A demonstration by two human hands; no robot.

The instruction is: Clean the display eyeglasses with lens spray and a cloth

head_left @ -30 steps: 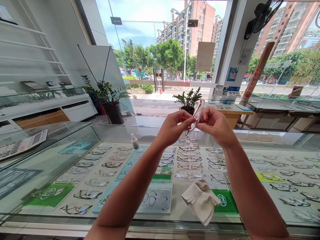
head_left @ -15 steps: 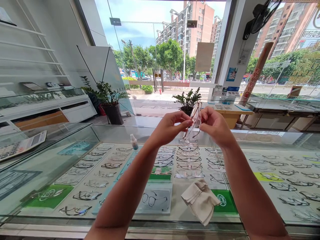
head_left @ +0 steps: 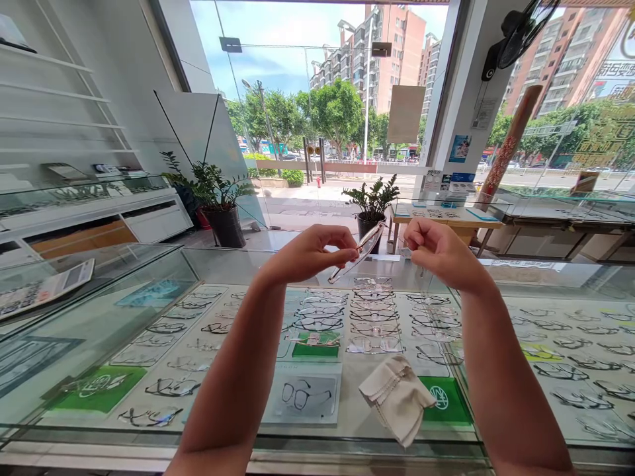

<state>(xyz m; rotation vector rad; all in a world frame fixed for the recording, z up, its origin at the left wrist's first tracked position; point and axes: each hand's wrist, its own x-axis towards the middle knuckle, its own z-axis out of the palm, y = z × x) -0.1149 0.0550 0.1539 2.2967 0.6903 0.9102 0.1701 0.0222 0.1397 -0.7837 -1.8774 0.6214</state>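
A pair of eyeglasses (head_left: 370, 243) with a thin frame and clear lenses is held up above the glass counter. My left hand (head_left: 317, 252) pinches it between thumb and fingers, and the lenses slant up to the right. My right hand (head_left: 436, 254) is a short way to the right, fingers curled in and thumb against them. Whether something thin is in that pinch is too small to tell. Below lies a crumpled beige cloth (head_left: 397, 396) on the counter top.
Rows of eyeglasses (head_left: 374, 329) lie inside the glass display case (head_left: 342, 433). A calculator (head_left: 54, 287) rests at the left. Potted plants (head_left: 225, 225) stand beyond the counter, before a glass shopfront. A fan (head_left: 520, 36) hangs at upper right.
My left hand has moved left and slightly down with the eyeglasses, which have tilted over. My right hand has shifted right, opening a gap between it and the lenses.
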